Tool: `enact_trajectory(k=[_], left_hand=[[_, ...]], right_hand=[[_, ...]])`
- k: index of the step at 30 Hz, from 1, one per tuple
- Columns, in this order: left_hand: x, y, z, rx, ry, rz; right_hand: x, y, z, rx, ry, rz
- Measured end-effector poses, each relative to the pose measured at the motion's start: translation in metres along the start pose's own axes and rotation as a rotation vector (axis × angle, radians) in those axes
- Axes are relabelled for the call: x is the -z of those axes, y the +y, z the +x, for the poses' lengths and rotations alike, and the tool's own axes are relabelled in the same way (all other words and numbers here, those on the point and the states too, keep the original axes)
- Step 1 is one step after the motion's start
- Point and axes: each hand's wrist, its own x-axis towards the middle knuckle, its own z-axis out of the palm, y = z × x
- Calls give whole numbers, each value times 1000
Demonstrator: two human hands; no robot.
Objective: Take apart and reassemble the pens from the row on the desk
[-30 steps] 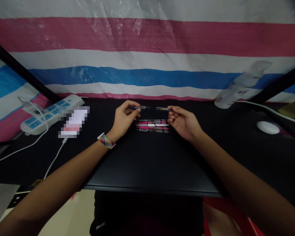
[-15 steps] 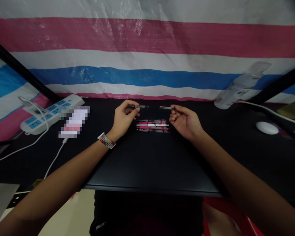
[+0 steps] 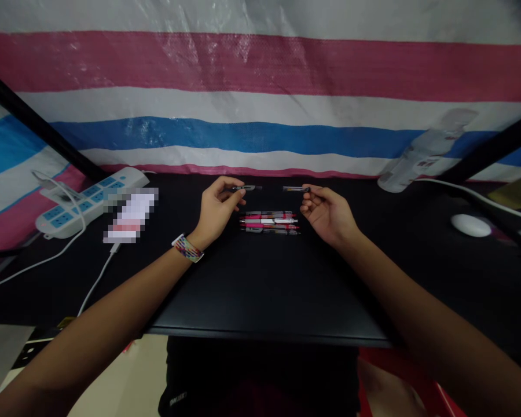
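Observation:
My left hand [image 3: 219,208] pinches a dark pen part with a grey clip [image 3: 249,187] between thumb and fingers. Opposite it, my right hand [image 3: 327,214] grips the end of a clear pen barrel [image 3: 293,189] in its fingertips. The two pieces lie roughly in line above the tabletop, with a dark gap between them. Just below, several pens [image 3: 269,222] in pink, white, grey and clear plastic lie side by side in a row on the black table [image 3: 264,289]. My fingers hide the outer ends of both held pieces.
On the left are a white power strip [image 3: 61,223] with a cable and a blurred-out phone [image 3: 132,217] on a charging cord. A clear bottle [image 3: 421,159], a white cable and a white mouse [image 3: 471,225] are on the right. A striped sheet [image 3: 260,139] hangs behind.
Both hands keep their grip and stay almost in place. The gap between the two held pen pieces looks very slightly wider.

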Motion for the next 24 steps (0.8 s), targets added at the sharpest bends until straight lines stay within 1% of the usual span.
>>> enact_trajectory(k=[6,12,17,19,22,24], left_hand=[[1,-3,0,-23,-3,-2],[1,-3,1,-24,-1,12],[0,-1,0,-12,2,0],[-1,-1,-2,8,-39,-8],[-3,0,-6,72,-180,-26],[-4,2,-8,92,-236,-33]], right_hand=[[2,4,0,56,42,-53],[6,6,3,103,43,-80],[4,7,1,93,57,-89],[1,9,-3,82,20,-99],[-4,12,-10,63,-111,-147],[-7,14,-14,69,-146,-162]])
